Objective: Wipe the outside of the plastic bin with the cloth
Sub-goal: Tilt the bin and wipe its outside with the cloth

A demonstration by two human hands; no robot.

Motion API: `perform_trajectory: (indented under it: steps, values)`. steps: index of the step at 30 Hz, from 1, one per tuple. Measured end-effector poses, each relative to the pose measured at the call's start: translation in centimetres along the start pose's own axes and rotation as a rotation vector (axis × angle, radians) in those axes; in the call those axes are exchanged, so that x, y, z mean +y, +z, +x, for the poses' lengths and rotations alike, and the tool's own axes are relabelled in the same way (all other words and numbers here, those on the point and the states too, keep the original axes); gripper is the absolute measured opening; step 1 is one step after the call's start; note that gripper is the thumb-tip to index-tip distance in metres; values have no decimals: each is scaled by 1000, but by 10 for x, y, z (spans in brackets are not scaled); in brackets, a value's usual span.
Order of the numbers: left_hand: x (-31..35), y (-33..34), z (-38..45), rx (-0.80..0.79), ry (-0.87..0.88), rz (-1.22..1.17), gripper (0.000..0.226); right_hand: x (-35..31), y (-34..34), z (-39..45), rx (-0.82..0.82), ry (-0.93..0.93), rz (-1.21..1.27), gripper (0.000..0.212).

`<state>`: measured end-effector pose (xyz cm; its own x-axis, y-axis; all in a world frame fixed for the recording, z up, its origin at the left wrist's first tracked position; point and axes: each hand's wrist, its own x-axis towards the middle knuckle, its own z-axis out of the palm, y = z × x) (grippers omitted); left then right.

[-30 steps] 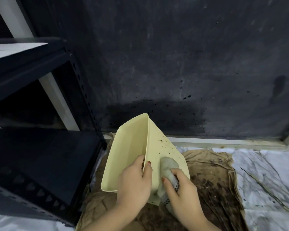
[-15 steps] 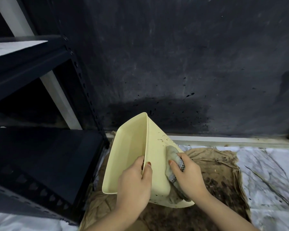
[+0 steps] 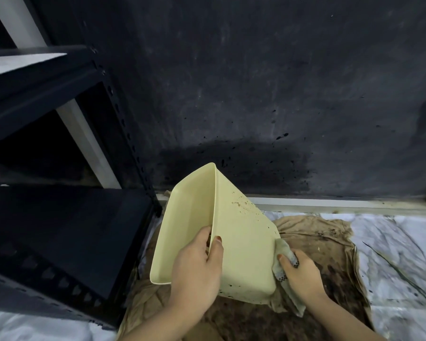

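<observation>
Pale yellow plastic bin point(image 3: 241, 244), tilted, rim gripped by left hand point(image 3: 194, 269); right hand point(image 3: 301, 274) clutches cloth point(image 3: 284, 264) against its 3 o'clock edge.

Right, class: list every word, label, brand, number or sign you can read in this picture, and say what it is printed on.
None can be read.
The plastic bin shows only dark specks, no lettering.
The cloth has a checked edge, no text.
The black shelf, dark wall and floor sheets carry only stains and holes, no writing.
</observation>
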<state>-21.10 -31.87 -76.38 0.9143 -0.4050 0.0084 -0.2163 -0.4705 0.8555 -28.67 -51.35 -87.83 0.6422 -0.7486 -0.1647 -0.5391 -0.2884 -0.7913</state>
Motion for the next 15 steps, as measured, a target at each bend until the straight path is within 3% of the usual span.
perform_trajectory:
  steps: [8, 11, 15]
  values:
    - [6, 0, -2, -34, 4, 28, 22, 16, 3, -7, 5, 236, -74, 26]
    - [9, 0, 2, -121, -57, -36, 43, 8, 0, -14, -15, 151, -63, 18]
    - [10, -5, 18, -104, -140, -59, 24, -14, -1, -33, -35, -48, -22, 4]
